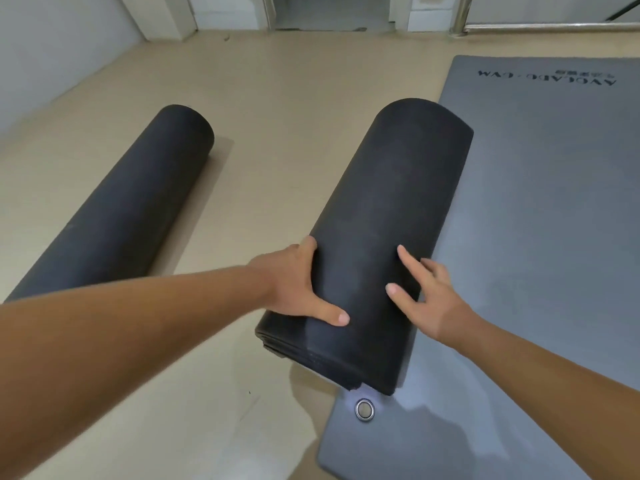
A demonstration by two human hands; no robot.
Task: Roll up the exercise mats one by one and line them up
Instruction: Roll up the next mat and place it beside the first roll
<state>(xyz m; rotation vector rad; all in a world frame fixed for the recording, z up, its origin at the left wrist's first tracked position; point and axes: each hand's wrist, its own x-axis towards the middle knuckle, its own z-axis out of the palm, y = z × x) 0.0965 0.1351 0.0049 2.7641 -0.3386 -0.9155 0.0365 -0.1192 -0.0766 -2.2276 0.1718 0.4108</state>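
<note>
A thick black rolled mat (384, 202) lies along the left edge of a flat grey mat (540, 237) with printed lettering at its far end. My left hand (298, 285) grips the roll's left side near its close end, thumb across the top and fingers wrapped round the side. My right hand (426, 292) rests on the roll's right side with straight, spread fingers. A second black rolled mat (121, 206) lies on the floor to the left, apart from the first.
The beige floor (277, 133) stretches between the two rolls and towards a doorway at the back. A metal eyelet (364, 409) sits in the grey mat's near corner. A metal rail (554, 27) runs at the back right, a wall (52, 46) on the left.
</note>
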